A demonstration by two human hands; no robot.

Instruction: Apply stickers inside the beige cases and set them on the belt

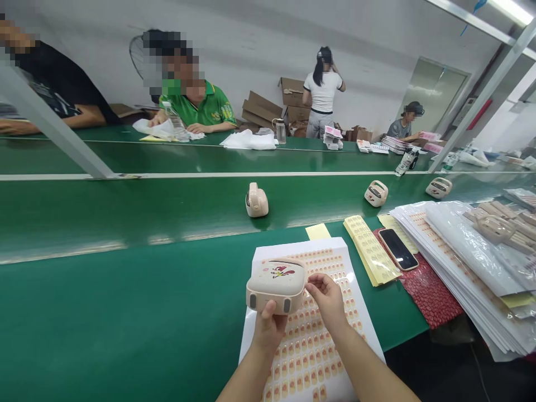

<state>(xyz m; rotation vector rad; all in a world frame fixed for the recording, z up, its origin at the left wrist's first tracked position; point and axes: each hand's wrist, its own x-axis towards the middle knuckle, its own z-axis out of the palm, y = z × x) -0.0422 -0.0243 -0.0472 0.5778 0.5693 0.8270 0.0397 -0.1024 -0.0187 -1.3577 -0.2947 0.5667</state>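
My left hand (269, 329) is closed around the lower edge of a cream portable speaker (276, 286), thumb on its near side. The speaker is tilted, with a red cartoon print on its pale face and two dark feet towards me. At its right side, the fingertips of my right hand (326, 301) are pinched together against or very close to the casing. Whatever lies between them is too small to make out. Beneath both hands lies a white sheet of small orange-and-cream stickers (322, 340), with rows of them showing.
On the green conveyor belt (188, 209) stand a speaker (257, 200) ahead and two more (376, 193) to the right. Yellow label strips (371, 251), a phone (397, 249) and stacked sheets (473, 279) lie on my right. People sit and stand beyond the belt; a metal post (54, 120) rises left.
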